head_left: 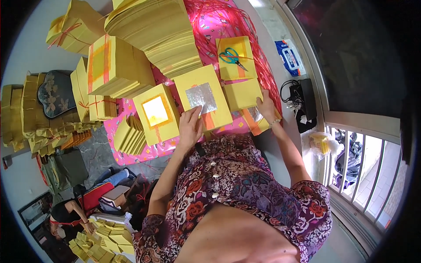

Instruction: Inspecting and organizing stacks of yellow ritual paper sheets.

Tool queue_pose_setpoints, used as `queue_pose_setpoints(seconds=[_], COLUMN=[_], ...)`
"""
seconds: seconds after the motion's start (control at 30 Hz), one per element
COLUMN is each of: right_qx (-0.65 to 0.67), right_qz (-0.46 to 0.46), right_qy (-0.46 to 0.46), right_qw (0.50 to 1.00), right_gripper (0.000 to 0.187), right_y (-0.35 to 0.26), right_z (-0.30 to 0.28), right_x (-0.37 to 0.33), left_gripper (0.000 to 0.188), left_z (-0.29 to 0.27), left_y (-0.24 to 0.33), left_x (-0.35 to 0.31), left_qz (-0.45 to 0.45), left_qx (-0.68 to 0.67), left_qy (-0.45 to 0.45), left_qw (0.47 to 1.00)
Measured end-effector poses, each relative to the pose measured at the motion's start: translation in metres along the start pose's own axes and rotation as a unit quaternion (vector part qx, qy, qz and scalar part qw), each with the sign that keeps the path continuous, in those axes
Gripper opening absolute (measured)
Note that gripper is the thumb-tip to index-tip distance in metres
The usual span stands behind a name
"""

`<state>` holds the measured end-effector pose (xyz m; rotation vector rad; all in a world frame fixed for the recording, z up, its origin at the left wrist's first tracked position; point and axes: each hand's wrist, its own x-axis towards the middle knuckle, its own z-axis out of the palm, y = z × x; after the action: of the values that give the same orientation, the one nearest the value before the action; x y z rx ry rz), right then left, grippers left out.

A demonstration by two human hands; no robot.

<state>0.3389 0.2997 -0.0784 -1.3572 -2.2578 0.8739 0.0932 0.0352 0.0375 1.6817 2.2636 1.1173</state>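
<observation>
My left hand rests its fingers on a stack of yellow paper sheets, at the edge of a silver foil square. Its fingers are stretched out. To the right, my right hand grips the edge of a folded yellow paper, its thumb on top. Below that fold, a paper with silver foil and an orange band shows beside the fingers. Left of my left hand lies another yellow stack with a bright, shiny square in an orange border.
Teal-handled scissors lie on yellow paper. Red string runs along the pink tablecloth. Tall yellow paper stacks stand behind. A wipes pack lies by the window. Another person's arm shows at lower left.
</observation>
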Motion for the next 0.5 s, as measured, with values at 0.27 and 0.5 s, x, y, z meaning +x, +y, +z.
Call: queue_pose_setpoints(seconds=[0.27, 0.5], right_qx=[-0.189, 0.027], right_qz=[0.040, -0.144], right_qy=[-0.017, -0.036], right_qw=[0.981, 0.989], right_gripper=[0.041, 0.030], right_y=[-0.025, -0.100], right_z=[-0.015, -0.045], right_x=[-0.002, -0.013], left_gripper=[0.047, 0.046], left_z=[-0.011, -0.020], left_y=[0.007, 0.010], left_x=[0.000, -0.004], left_qz=[0.023, 0.028], left_qx=[-0.006, -0.015], left_qy=[-0.021, -0.090], left_qw=[0.999, 0.995])
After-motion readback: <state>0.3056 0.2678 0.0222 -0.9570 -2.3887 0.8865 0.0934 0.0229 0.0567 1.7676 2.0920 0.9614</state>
